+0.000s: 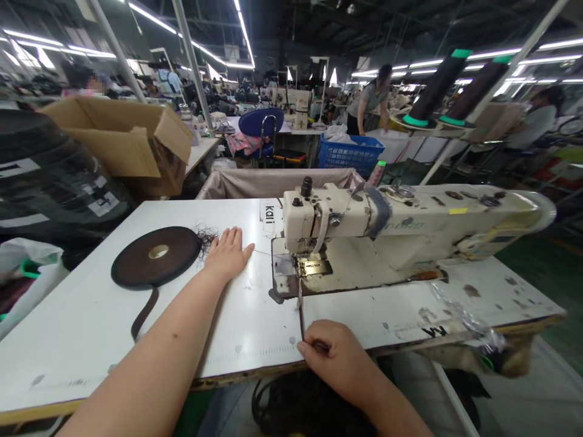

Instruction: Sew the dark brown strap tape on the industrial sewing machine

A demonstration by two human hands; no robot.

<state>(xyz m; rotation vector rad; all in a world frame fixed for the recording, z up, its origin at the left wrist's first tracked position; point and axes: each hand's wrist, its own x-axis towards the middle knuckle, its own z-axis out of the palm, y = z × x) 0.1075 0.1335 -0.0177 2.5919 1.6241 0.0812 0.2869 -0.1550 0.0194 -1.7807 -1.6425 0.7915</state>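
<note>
Bright overhead tube lights (245, 30); dim roof (387, 27); edges stretched, blurred.

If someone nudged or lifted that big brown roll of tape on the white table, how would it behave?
Lying flat on the white table, the tape roll would probably slide rather than tip. Its loose end curves away, suggesting flexible tape that may unwind when lifted. Its densely wound look hints at some weight.

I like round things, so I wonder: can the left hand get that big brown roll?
Probably yes: the left hand is open and close beside the roll, with only some loose threads between them on the white table.
</note>
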